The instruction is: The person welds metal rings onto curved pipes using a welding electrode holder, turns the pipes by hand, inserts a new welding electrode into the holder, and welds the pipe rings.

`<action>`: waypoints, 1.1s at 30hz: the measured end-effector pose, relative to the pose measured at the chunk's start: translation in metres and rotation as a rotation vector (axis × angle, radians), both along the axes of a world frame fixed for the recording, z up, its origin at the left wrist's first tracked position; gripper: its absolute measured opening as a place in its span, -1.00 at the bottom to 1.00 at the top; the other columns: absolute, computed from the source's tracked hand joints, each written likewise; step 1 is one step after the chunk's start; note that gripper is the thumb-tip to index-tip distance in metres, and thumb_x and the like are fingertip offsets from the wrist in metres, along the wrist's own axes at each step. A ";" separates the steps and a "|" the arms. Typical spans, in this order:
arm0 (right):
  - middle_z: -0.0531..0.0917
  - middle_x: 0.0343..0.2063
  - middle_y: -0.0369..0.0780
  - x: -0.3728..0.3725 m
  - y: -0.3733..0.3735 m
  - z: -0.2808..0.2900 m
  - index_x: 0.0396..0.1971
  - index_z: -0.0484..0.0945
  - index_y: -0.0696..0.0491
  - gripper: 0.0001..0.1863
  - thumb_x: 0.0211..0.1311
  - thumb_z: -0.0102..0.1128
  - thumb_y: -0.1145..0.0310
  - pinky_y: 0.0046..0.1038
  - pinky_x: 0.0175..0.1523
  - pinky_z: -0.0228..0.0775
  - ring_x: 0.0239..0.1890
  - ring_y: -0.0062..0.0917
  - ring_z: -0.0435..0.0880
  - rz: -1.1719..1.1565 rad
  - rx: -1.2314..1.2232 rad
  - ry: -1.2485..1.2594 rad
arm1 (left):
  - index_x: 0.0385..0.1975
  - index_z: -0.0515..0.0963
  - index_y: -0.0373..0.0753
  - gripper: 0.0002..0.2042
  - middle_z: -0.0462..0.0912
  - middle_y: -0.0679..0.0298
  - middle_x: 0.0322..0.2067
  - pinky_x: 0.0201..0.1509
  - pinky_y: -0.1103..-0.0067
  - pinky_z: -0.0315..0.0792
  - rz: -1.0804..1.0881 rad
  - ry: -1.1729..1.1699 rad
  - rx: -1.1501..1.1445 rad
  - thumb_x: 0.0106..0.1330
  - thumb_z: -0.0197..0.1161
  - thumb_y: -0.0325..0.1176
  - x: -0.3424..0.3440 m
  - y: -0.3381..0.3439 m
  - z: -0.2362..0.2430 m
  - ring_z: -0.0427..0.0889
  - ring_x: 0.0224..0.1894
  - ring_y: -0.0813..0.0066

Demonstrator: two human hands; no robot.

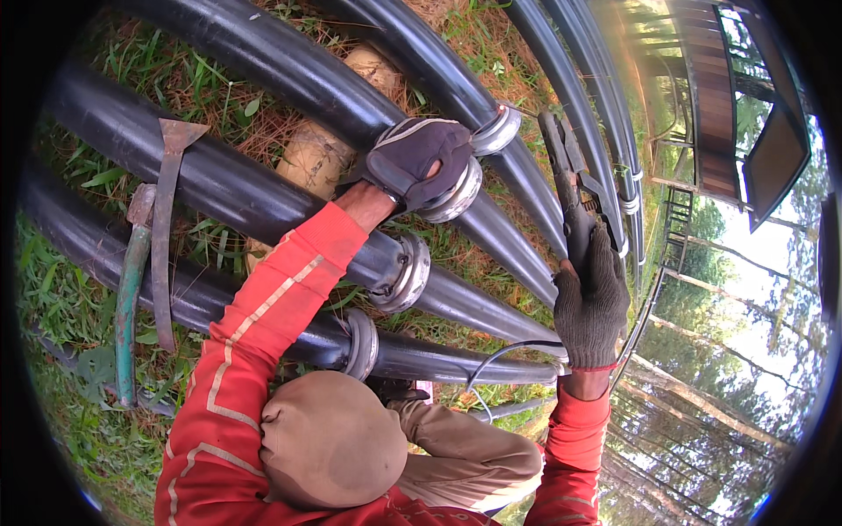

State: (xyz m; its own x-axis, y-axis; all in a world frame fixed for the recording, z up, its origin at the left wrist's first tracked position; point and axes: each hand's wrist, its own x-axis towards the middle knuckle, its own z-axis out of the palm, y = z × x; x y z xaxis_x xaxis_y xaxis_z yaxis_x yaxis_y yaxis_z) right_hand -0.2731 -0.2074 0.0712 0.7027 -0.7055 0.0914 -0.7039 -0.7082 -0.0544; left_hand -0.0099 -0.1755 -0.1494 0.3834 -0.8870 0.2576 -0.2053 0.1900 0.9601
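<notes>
My left hand [417, 160], in a dark glove with a bare thumb tip showing, is closed over a silvery metal collar [458, 195] on a black pipe [513, 241]. Its fingertips are hidden. On the right, my right hand [589, 307], in a grey knit glove, grips what looks like a welding electrode holder [577, 215]. Its jaw end points away from me, beside the far pipes. A thin rod seems to reach from it toward another collar [496, 131].
More black pipes with collars [402, 273] run side by side over grass and a log [307, 158]. A green-handled hammer [132, 298] and a flat metal scraper [167, 219] lie on the left pipes. A cable [509, 348] loops near my right arm. A wooden building [710, 114] stands right.
</notes>
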 end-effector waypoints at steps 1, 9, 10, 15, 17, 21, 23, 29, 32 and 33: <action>0.70 0.26 0.26 -0.001 -0.001 0.000 0.51 0.50 0.31 -0.32 0.45 0.37 0.40 -0.05 0.40 0.57 0.31 0.15 0.74 0.000 -0.001 0.000 | -0.22 0.70 -0.26 -0.75 0.72 -0.11 -0.29 -0.07 0.05 0.57 0.005 -0.014 -0.015 0.53 0.25 -0.20 0.000 0.000 0.000 0.71 -0.16 -0.30; 0.73 0.20 0.28 0.008 0.001 0.002 0.46 0.53 0.33 -0.32 0.36 0.41 0.45 -0.06 0.31 0.64 0.23 0.19 0.78 0.000 -0.016 0.022 | -0.24 0.68 -0.30 -0.75 0.71 -0.13 -0.30 -0.08 0.08 0.57 -0.009 0.013 -0.012 0.54 0.26 -0.22 0.000 0.002 -0.001 0.72 -0.17 -0.29; 0.73 0.20 0.28 0.006 0.000 0.001 0.46 0.53 0.33 -0.32 0.36 0.41 0.45 -0.06 0.31 0.64 0.23 0.19 0.78 0.000 -0.016 0.022 | -0.25 0.68 -0.30 -0.75 0.71 -0.13 -0.30 -0.08 0.08 0.57 0.005 0.025 -0.030 0.53 0.26 -0.23 0.000 0.002 -0.001 0.71 -0.18 -0.30; 0.72 0.20 0.30 0.008 0.003 0.000 0.46 0.53 0.33 -0.32 0.37 0.41 0.45 -0.03 0.32 0.63 0.25 0.20 0.77 -0.059 0.011 -0.001 | -0.24 0.68 -0.30 -0.76 0.72 -0.12 -0.30 -0.09 0.10 0.58 -0.025 -0.076 -0.038 0.52 0.27 -0.23 0.003 0.001 -0.003 0.73 -0.17 -0.28; 0.72 0.20 0.30 0.005 0.002 0.001 0.46 0.53 0.34 -0.32 0.37 0.41 0.45 -0.03 0.33 0.62 0.26 0.21 0.76 -0.035 0.003 0.004 | -0.25 0.68 -0.30 -0.76 0.71 -0.12 -0.30 -0.09 0.10 0.57 -0.021 -0.044 -0.050 0.52 0.26 -0.23 0.001 -0.002 -0.007 0.72 -0.18 -0.27; 0.71 0.23 0.30 0.005 0.003 0.002 0.47 0.52 0.34 -0.32 0.38 0.40 0.45 -0.03 0.37 0.59 0.29 0.22 0.74 -0.016 -0.002 0.019 | -0.26 0.67 -0.30 -0.77 0.70 -0.11 -0.31 -0.09 0.10 0.57 -0.005 0.020 -0.096 0.52 0.26 -0.24 -0.006 -0.006 -0.018 0.72 -0.18 -0.27; 0.70 0.23 0.30 0.005 0.003 0.002 0.47 0.51 0.34 -0.32 0.38 0.40 0.45 -0.03 0.37 0.59 0.29 0.21 0.74 -0.012 -0.002 0.029 | -0.27 0.66 -0.30 -0.77 0.70 -0.10 -0.32 -0.10 0.09 0.57 0.011 0.054 -0.130 0.53 0.25 -0.24 -0.012 -0.009 -0.026 0.71 -0.19 -0.26; 0.69 0.27 0.28 0.000 -0.002 -0.002 0.48 0.50 0.34 -0.32 0.40 0.39 0.44 -0.05 0.38 0.59 0.31 0.18 0.74 0.047 -0.039 0.024 | -0.30 0.64 -0.29 -0.77 0.68 -0.08 -0.34 -0.11 0.09 0.56 0.110 0.605 -0.518 0.53 0.24 -0.25 -0.027 -0.016 -0.044 0.69 -0.20 -0.26; 0.69 0.29 0.26 -0.001 0.001 -0.001 0.48 0.51 0.34 -0.33 0.41 0.39 0.43 -0.06 0.41 0.56 0.33 0.17 0.72 0.017 -0.040 -0.010 | 0.16 0.68 -0.42 -0.73 0.83 0.06 0.04 0.20 0.46 0.66 -0.101 -0.031 0.118 0.57 0.29 -0.45 0.004 0.001 0.005 0.82 0.07 0.29; 0.69 0.30 0.25 0.001 0.004 0.000 0.48 0.51 0.34 -0.33 0.42 0.39 0.43 -0.06 0.43 0.55 0.34 0.17 0.72 -0.041 -0.014 -0.035 | 0.16 0.68 -0.42 -0.73 0.83 0.06 0.04 0.20 0.46 0.66 -0.099 -0.031 0.117 0.57 0.29 -0.45 0.003 -0.001 -0.003 0.82 0.07 0.29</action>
